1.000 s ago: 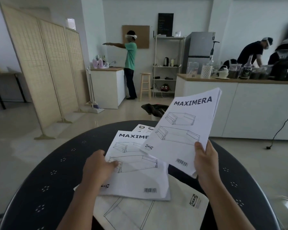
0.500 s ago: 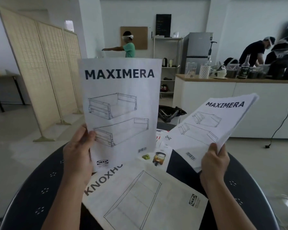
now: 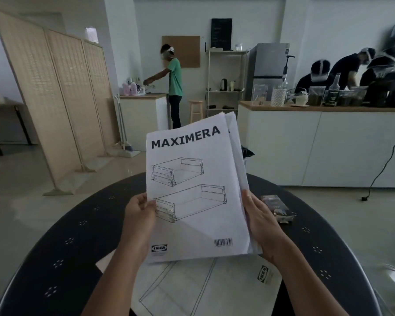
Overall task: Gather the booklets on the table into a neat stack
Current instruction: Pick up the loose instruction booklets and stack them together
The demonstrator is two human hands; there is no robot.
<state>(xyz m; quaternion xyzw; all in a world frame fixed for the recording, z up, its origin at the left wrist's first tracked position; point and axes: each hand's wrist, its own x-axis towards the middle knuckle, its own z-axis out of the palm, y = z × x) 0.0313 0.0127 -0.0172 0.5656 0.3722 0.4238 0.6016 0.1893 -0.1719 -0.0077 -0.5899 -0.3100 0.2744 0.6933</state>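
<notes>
Together, two white paper MAXIMERA booklets [image 3: 192, 190] upright, left hand [image 3: 138, 221] and right hand [image 3: 261, 221] closed on their side edges; one large white paper sheet [image 3: 214, 290] flat beneath on round black table [image 3: 78, 236].

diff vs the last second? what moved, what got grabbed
The left hand lifted one MAXIMERA booklet off the table; the right hand swung its booklet in behind it, so both hands now hold them together, upright. The large IKEA sheet stayed flat on the table.
</notes>
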